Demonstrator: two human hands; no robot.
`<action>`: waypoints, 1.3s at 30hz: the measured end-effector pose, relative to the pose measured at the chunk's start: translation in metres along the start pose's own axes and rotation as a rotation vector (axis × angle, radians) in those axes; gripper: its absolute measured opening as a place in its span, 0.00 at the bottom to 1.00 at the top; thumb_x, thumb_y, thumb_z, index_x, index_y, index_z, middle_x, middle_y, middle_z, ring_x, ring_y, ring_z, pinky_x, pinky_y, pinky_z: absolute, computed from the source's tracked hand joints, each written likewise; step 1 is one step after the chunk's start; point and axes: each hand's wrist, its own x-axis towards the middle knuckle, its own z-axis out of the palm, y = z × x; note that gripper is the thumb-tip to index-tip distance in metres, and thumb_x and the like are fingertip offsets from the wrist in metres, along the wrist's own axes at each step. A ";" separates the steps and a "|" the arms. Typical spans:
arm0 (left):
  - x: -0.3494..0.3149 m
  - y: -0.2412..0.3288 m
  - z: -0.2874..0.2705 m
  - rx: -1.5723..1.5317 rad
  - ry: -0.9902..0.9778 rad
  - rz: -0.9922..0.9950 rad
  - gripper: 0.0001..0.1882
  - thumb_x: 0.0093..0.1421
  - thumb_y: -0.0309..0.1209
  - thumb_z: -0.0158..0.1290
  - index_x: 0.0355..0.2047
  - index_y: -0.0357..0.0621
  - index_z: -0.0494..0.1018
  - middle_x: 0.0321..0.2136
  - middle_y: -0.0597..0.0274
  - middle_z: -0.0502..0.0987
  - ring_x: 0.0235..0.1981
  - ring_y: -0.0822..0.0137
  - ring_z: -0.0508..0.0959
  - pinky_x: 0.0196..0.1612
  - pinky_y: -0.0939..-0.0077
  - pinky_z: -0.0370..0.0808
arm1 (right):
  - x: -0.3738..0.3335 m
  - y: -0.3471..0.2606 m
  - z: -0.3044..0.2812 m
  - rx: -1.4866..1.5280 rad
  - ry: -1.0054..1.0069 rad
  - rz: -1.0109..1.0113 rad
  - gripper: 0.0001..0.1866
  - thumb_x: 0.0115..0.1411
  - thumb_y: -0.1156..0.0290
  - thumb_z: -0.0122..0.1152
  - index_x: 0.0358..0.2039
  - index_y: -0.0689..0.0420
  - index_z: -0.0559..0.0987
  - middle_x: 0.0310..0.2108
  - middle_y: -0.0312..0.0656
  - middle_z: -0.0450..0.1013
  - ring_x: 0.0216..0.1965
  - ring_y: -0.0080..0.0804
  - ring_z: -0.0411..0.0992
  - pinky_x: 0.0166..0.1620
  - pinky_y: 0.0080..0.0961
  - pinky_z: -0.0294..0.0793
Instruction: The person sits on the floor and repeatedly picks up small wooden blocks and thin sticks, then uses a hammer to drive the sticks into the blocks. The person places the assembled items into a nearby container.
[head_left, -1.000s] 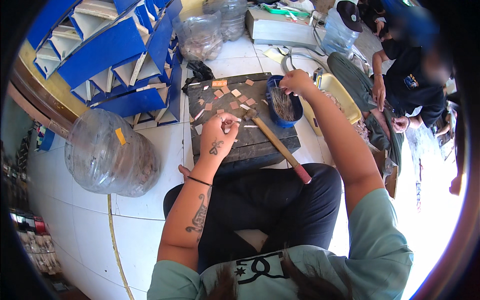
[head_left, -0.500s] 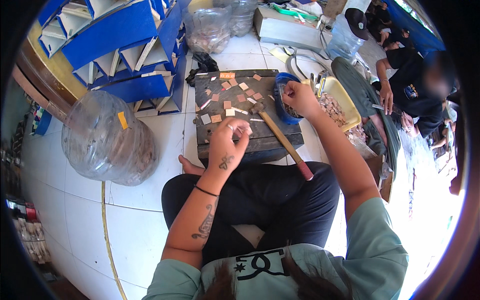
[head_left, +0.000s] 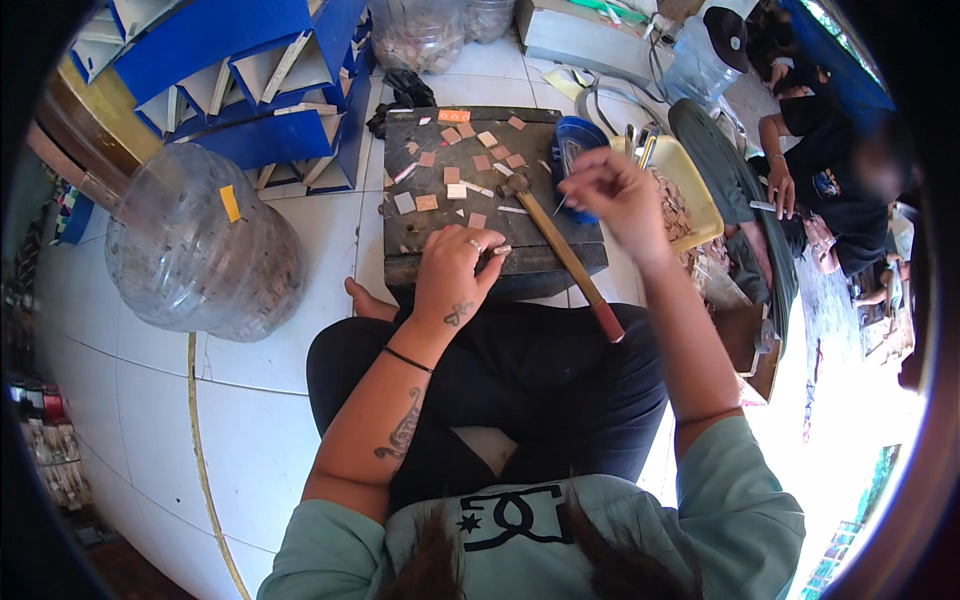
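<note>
At the near edge of a dark low work block [head_left: 425, 240], my left hand [head_left: 455, 268] pinches a small wooden piece [head_left: 503, 250] between thumb and fingers. My right hand [head_left: 622, 203] hovers beside a blue tub [head_left: 577, 130], partly covering it. A thin, nail-like pin [head_left: 559, 207] sticks out from its pinched fingertips. Between my hands lies a hammer [head_left: 556, 244], its head on the block and its red-ended handle pointing toward my knee. Several small wooden tiles [head_left: 452, 175] are scattered over the block, some brown, some pale.
A yellow basin [head_left: 703, 205] of wood chips stands right of the tub, with tools at its rim. On the left are a large clear plastic jar [head_left: 205, 255] and blue racks [head_left: 215, 60]. Another person [head_left: 835, 180] sits at the far right, holding a narrow tool.
My right hand has come out from over the blue tub toward me, with the thin pin now showing. My left hand keeps its small piece near the block's edge. The view has shifted slightly.
</note>
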 end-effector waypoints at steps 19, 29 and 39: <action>0.003 -0.001 -0.001 -0.071 -0.059 -0.100 0.06 0.50 0.30 0.64 0.27 0.47 0.78 0.27 0.68 0.79 0.34 0.61 0.75 0.43 0.65 0.68 | -0.045 0.017 0.071 -0.054 0.140 0.118 0.04 0.57 0.78 0.66 0.32 0.65 0.81 0.27 0.39 0.80 0.29 0.16 0.76 0.34 0.16 0.76; 0.003 0.003 -0.003 -0.049 -0.040 -0.089 0.06 0.49 0.29 0.64 0.26 0.47 0.77 0.25 0.68 0.78 0.31 0.63 0.74 0.42 0.66 0.68 | -0.043 0.018 0.073 -0.121 0.099 0.080 0.04 0.57 0.79 0.65 0.32 0.65 0.81 0.27 0.39 0.80 0.29 0.16 0.76 0.34 0.17 0.76; 0.003 0.001 -0.001 -0.044 -0.015 -0.063 0.06 0.48 0.29 0.64 0.26 0.47 0.77 0.24 0.69 0.78 0.31 0.63 0.74 0.41 0.66 0.68 | -0.040 0.013 0.072 -0.218 0.052 0.064 0.03 0.57 0.78 0.65 0.31 0.65 0.81 0.25 0.41 0.79 0.27 0.18 0.77 0.32 0.19 0.76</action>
